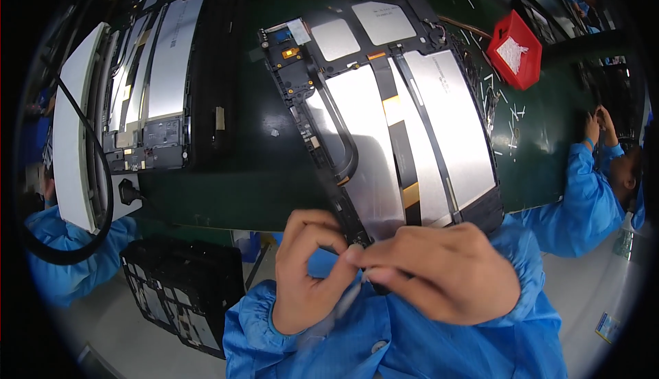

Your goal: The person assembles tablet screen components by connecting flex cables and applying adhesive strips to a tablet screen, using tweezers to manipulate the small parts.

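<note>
An opened flat electronic device (371, 125), perhaps a tablet or laptop body, lies tilted on the green bench with silver battery panels, black flat cables and circuit boards showing. Both my hands meet at its near left corner. My left hand (309, 276) has thumb and forefinger pressed together against the corner's edge. Beside it, my right hand (446, 269) pinches at the same spot, fingers curled. A small pale, blurred strip shows just below the fingertips; what exactly each hand grips is mostly hidden.
A second opened device (154, 77) lies at the left beside a white panel (79, 125) and a black cable (89, 125). A red bin (515, 53) holds white strips, with loose strips around it. Black device casings (185, 290) stand low left. Co-workers in blue sleeves (573, 200) sit either side.
</note>
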`<state>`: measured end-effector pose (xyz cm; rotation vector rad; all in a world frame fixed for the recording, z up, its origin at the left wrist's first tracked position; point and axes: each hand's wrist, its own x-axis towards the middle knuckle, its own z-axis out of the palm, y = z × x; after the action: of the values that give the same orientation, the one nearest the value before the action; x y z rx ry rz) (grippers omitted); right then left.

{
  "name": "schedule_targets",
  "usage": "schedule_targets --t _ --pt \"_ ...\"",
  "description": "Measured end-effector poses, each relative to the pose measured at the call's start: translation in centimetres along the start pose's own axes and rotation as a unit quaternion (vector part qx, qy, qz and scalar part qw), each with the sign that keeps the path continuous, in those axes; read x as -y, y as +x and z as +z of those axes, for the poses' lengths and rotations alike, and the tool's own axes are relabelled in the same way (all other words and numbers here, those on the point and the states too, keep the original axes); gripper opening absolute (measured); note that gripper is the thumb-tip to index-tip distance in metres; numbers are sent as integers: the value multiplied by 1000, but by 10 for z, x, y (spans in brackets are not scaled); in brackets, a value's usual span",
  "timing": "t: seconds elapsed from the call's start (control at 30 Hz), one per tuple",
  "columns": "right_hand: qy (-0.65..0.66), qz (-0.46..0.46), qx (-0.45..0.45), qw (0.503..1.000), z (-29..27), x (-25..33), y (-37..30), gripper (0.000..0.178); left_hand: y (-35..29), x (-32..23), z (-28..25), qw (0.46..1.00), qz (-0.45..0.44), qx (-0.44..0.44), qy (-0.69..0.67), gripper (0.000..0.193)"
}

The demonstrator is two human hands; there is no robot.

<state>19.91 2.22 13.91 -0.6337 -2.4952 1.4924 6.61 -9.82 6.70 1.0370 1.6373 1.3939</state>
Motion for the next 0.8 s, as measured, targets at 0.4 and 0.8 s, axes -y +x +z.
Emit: schedule_targets --t 0.4,0.8 --pt "-71 -72 -102 990 19 -7 -12 20 -42 -7 -6 984 -112 12 -135 19" --pt "13 -170 -110 979 6 -12 -17 25 -27 -21 2 986 7 -23 -166 16"
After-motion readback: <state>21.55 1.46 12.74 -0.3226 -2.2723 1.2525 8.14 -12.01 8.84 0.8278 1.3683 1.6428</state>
